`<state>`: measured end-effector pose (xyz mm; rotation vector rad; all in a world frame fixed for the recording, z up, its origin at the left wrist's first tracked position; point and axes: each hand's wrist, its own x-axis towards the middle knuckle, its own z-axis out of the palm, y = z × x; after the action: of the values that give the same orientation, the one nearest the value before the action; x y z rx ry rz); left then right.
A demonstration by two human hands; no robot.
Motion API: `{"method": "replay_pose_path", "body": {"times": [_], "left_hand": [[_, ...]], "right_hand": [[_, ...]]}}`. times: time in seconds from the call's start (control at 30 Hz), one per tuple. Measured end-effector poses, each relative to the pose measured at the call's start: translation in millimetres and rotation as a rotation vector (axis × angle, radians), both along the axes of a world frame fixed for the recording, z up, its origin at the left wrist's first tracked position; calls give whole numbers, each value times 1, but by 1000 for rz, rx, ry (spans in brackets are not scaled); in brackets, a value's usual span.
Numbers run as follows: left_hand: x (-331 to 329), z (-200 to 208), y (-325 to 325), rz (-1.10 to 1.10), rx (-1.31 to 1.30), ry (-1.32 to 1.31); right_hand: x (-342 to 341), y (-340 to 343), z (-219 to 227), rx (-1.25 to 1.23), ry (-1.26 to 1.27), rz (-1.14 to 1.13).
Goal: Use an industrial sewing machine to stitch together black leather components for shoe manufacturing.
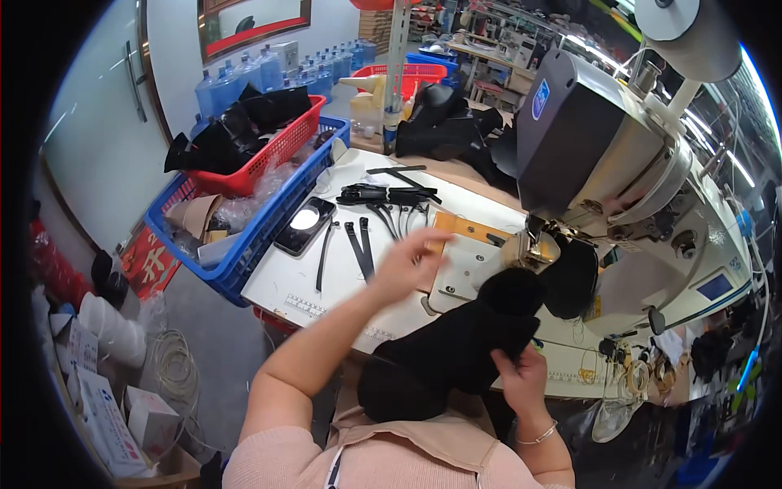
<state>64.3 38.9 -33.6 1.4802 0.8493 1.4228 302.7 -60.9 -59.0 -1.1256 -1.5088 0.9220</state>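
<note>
A large, soft black fabric piece (448, 346) with rounded lobes lies across my lap and the table's front edge. Pinched at its right side, it is held between the thumb and fingers of my right hand (525, 376). My left hand (410, 265) is raised over the table, beside the metal plate (464, 269) of the sewing machine (619, 155); motion smears its fingers, so whether they hold anything cannot be made out. Another black part (568, 277) is by the machine's needle area. Black straps (358, 248) lie left of my left hand.
A phone (305, 226) rests on the white table (273, 281). To the left stand a blue crate (220, 273) and a red basket (281, 147) with black pieces. More black pieces (452, 126) are piled behind. A thread cone (692, 33) is at the upper right.
</note>
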Motion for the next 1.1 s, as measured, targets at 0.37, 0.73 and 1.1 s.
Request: {"method": "replay_pose_path", "body": {"times": [0.37,0.73,1.1], "left_hand": [[-176,-21,102,531,-196,1148],[-103,-66,193,424,-102,1509],[-115,51,125,310,210,-256]], "right_hand": [[1,-1,6,24,-108,44],[-9,1,23,57,-292,-8],[-50,9,73,890,-291,137]]}}
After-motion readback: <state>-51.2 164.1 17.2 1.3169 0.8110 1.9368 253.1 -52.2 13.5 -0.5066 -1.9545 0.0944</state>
